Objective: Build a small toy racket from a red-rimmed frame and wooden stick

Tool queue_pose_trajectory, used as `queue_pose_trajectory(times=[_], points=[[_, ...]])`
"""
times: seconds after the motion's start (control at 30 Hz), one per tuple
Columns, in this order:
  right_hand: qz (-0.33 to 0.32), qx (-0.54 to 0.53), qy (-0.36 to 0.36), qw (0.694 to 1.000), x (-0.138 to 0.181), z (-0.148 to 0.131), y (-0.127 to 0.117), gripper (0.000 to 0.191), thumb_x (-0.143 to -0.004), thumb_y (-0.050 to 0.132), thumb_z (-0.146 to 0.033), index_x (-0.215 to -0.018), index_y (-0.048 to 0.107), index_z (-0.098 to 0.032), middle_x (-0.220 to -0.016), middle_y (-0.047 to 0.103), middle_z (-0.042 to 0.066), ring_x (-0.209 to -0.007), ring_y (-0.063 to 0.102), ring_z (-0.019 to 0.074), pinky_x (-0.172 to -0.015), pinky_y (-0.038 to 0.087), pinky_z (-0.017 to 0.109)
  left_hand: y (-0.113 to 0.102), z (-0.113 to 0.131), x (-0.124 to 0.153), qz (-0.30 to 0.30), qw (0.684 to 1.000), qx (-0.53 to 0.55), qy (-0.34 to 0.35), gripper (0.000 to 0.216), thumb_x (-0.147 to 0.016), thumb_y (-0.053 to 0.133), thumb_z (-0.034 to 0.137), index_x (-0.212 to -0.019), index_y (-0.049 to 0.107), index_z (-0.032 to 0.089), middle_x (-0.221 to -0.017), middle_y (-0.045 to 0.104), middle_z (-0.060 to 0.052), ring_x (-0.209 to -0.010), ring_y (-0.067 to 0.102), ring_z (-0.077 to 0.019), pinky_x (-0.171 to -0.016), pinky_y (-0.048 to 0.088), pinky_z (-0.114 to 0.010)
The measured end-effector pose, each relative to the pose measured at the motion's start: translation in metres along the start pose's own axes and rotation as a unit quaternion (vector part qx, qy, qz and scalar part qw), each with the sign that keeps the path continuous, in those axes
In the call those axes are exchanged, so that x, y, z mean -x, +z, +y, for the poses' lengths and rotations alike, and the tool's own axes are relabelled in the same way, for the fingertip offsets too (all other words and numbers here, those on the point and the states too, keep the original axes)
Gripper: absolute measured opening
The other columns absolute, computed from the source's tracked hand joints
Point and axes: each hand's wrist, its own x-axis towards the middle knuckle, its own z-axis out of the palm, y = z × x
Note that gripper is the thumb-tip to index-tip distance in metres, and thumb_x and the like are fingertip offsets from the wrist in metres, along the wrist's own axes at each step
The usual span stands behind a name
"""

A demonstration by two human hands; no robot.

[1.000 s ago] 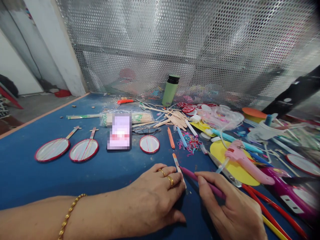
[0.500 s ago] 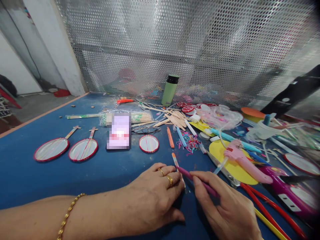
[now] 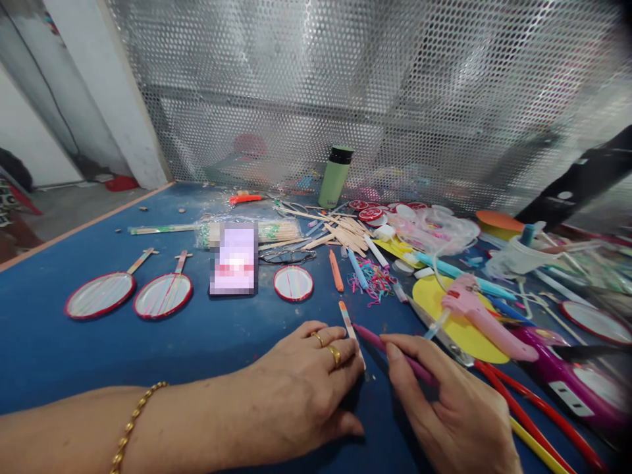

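Note:
My left hand [image 3: 301, 388] lies palm down on the blue table [image 3: 207, 342], its fingers pressing a thin wooden stick [image 3: 348, 322] with an orange tip. My right hand [image 3: 444, 408] is closed on a purple-pink marker [image 3: 380, 345], whose tip points toward the stick just beside my left fingertips. Two gold rings show on the left hand and a gold bracelet on the wrist.
Two red-rimmed round paddles [image 3: 131, 294] and a small red-rimmed disc [image 3: 293, 283] lie at left and centre, beside a phone [image 3: 234, 258]. A pink glue gun [image 3: 476, 316] rests on a yellow disc [image 3: 434, 303]. A green flask [image 3: 334, 176], loose wooden sticks [image 3: 340, 234] and straws crowd the back and right.
My right hand and the marker shifted slightly left toward the stick, then eased back a little. The left hand has stayed in place.

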Motion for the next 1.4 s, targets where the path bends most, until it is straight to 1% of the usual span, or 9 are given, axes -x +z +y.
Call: queue_pose_trajectory(times=[0.17, 0.3, 0.47, 0.7, 0.93, 1.13, 1.23, 1.4], points=[[-0.019, 0.005, 0.014, 1.0, -0.0002, 0.0012, -0.0002, 0.013, -0.099, 0.053, -0.028, -0.094, 0.064, -0.026, -0.079, 0.075, -0.007, -0.064, 0.072, 0.0103, -0.06, 0.052, 0.017, -0.0013, 0.0007, -0.0003, -0.005, 1.0, 0.0, -0.003, 0.056, -0.095, 0.062, 0.049, -0.132, 0.055, 0.007, -0.133, 0.062, -0.017, -0.13, 0.052, -0.0303, -0.112, 0.035, -0.043], [-0.007, 0.0, 0.009, 1.0, -0.0003, 0.0013, -0.0003, 0.014, -0.099, 0.051, -0.028, -0.094, 0.064, -0.026, -0.079, 0.075, -0.006, -0.065, 0.072, 0.01, -0.063, 0.053, 0.016, -0.0032, 0.0021, -0.0004, -0.008, 1.0, -0.001, -0.006, 0.057, -0.095, 0.062, 0.049, -0.133, 0.054, 0.007, -0.133, 0.062, -0.018, -0.129, 0.052, -0.0307, -0.112, 0.036, -0.043], [-0.021, -0.006, 0.014, 1.0, 0.0023, 0.0029, 0.0001, 0.012, -0.098, 0.053, -0.027, -0.094, 0.065, -0.025, -0.078, 0.075, -0.005, -0.064, 0.072, 0.0113, -0.06, 0.053, 0.017, -0.0021, 0.0008, -0.0004, -0.002, 1.0, -0.001, -0.002, 0.055, -0.095, 0.062, 0.049, -0.131, 0.055, 0.007, -0.131, 0.063, -0.017, -0.128, 0.053, -0.0303, -0.111, 0.037, -0.044], [-0.046, -0.032, -0.005, 0.998, 0.0, 0.0004, -0.0009, 0.013, -0.099, 0.052, -0.026, -0.096, 0.065, -0.025, -0.081, 0.074, -0.005, -0.068, 0.072, 0.011, -0.066, 0.054, 0.017, -0.0014, 0.0014, -0.0008, 0.001, 1.0, -0.006, -0.003, 0.055, -0.096, 0.06, 0.05, -0.129, 0.056, 0.006, -0.13, 0.063, -0.017, -0.127, 0.054, -0.0296, -0.111, 0.036, -0.043], [-0.029, -0.032, -0.001, 0.999, -0.0004, 0.0006, -0.0002, 0.012, -0.098, 0.053, -0.025, -0.095, 0.065, -0.025, -0.081, 0.075, -0.004, -0.067, 0.072, 0.012, -0.066, 0.055, 0.018, -0.0013, 0.0005, -0.0007, -0.002, 1.0, -0.005, -0.003, 0.054, -0.095, 0.062, 0.049, -0.13, 0.055, 0.008, -0.131, 0.063, -0.018, -0.128, 0.053, -0.0301, -0.11, 0.037, -0.043], [-0.036, -0.039, -0.014, 0.999, 0.0001, 0.0004, -0.0021, 0.01, -0.098, 0.054, -0.024, -0.098, 0.064, -0.026, -0.083, 0.074, -0.005, -0.07, 0.072, 0.0101, -0.068, 0.054, 0.016, -0.0012, 0.0005, -0.0004, 0.003, 1.0, -0.009, 0.0, 0.055, -0.096, 0.061, 0.05, -0.129, 0.056, 0.006, -0.129, 0.063, -0.018, -0.128, 0.054, -0.03, -0.111, 0.037, -0.043], [-0.041, -0.042, -0.011, 0.998, -0.0002, 0.0007, -0.0016, 0.01, -0.099, 0.054, -0.025, -0.098, 0.064, -0.026, -0.083, 0.074, -0.005, -0.07, 0.072, 0.0098, -0.068, 0.054, 0.016, -0.0026, 0.001, -0.001, -0.005, 1.0, -0.009, -0.007, 0.054, -0.095, 0.062, 0.049, -0.129, 0.056, 0.007, -0.129, 0.063, -0.017, -0.127, 0.054, -0.0301, -0.111, 0.037, -0.042], [-0.049, -0.044, -0.007, 0.998, 0.0, 0.0006, -0.0005, 0.012, -0.099, 0.053, -0.026, -0.097, 0.064, -0.026, -0.082, 0.074, -0.005, -0.07, 0.072, 0.0099, -0.068, 0.054, 0.016, -0.0017, 0.0009, -0.0013, -0.002, 1.0, -0.008, -0.003, 0.056, -0.094, 0.064, 0.049, -0.129, 0.056, 0.007, -0.129, 0.063, -0.017, -0.127, 0.054, -0.0298, -0.111, 0.037, -0.043]])
